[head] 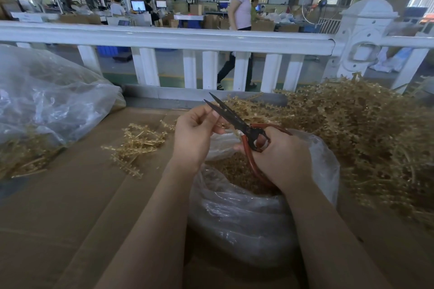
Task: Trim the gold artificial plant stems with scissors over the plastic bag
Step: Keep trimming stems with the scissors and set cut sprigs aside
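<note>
Counter (pixel 70 195) is covered w/ flat brown cardboard sheets, seams running diagonally. Directly on it: small loose pile of gold stems (pixel 136 143) left of centre, lying flat. Far left, big clear plastic bag (pixel 47 101) slumped on its side, more gold stems spilling from its mouth onto the cardboard. Centre-right, open clear bag (pixel 246 218) standing on the counter, gold trimmings (pixel 237 171) inside. Right side, large heap of gold stems (pixel 364 136) from the back edge toward the front, touching the open bag. White railing (pixel 164 37) runs along the back edge.
</note>
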`<state>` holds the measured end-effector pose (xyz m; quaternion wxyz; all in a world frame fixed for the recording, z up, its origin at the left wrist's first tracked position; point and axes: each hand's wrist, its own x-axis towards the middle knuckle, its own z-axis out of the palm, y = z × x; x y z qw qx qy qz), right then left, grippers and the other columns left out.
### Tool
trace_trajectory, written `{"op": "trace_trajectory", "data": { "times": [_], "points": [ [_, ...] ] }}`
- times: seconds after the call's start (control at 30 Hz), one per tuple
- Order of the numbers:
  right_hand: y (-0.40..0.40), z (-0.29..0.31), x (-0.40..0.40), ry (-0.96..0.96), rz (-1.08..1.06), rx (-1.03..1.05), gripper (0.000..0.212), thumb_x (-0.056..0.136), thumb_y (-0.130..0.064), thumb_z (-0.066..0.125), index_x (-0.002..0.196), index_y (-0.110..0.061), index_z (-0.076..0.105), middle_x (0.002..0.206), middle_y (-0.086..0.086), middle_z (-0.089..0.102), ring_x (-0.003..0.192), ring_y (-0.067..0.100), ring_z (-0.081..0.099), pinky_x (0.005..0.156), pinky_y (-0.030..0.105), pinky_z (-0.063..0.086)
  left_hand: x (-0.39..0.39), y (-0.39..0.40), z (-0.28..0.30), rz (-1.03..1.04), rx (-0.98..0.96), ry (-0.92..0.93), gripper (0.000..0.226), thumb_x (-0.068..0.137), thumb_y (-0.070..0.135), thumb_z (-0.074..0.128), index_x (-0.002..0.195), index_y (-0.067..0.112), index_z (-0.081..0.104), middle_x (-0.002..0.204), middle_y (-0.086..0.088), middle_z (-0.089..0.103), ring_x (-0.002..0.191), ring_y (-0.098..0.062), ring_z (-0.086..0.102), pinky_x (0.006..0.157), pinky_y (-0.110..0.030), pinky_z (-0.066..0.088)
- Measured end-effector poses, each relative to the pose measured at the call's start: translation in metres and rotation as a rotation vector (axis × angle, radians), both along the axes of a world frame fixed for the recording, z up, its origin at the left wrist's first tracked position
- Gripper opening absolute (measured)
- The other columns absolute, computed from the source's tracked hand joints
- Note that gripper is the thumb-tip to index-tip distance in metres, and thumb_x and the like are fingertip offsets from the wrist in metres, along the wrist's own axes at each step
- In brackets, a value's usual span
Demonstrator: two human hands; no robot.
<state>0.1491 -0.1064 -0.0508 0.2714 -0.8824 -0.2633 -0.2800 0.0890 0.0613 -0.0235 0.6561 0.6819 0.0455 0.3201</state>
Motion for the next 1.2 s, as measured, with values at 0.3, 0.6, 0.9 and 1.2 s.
{"op": "trace_trajectory", "data": {
  "times": [0.3,0.6,0.9,1.2],
  "points": [
    [-0.0012,0.0024,-0.0026,0.029,-0.02,0.009,0.065,0.071,-0.089,0.048,0.078,-0.025,0.061,0.063,-0.013,0.059,0.062,0.007,0.056,0.054,0.029,0.051,-0.001,-0.0006,0.0008,-0.034,-0.13,-0.053,0.025,0.095,0.002,0.06,0.086,0.018,0.077,0.071,-0.002,0.069,0.063,-0.006,0.059,0.066,-0.018,0.05],
    [-0.0014,-0.0001,0.0013,0.06,0.0,0.026,0.044,0.084,-0.069,0.062,0.087,-0.025,0.064,0.068,-0.013,0.062,0.066,0.008,0.058,0.06,0.033,0.055,-0.0003,-0.0017,0.0027,-0.116,-0.354,-0.047,0.028,0.091,-0.003,0.062,0.076,0.015,0.078,0.077,-0.004,0.071,0.071,-0.011,0.06,0.074,-0.023,0.052],
    [-0.002,0.001,0.0002,0.044,0.031,0.044,0.038,0.082,-0.065,0.045,0.073,-0.029,0.051,0.056,-0.014,0.046,0.054,0.0,0.045,0.048,0.022,0.032,-0.0041,-0.003,0.0036,-0.146,-0.14,0.073,0.021,0.094,0.002,0.059,0.08,0.011,0.072,0.068,0.0,0.068,0.066,-0.009,0.058,0.073,-0.028,0.044],
    [-0.0013,-0.003,0.0019,-0.003,0.008,0.036,0.045,0.083,-0.067,0.045,0.069,-0.027,0.057,0.052,-0.015,0.047,0.052,0.001,0.047,0.047,0.023,0.042,-0.0054,-0.0011,0.004,-0.176,-0.18,0.085,0.024,0.092,0.0,0.06,0.077,0.013,0.073,0.069,0.0,0.07,0.066,-0.011,0.062,0.07,-0.024,0.046]
  ]
}}
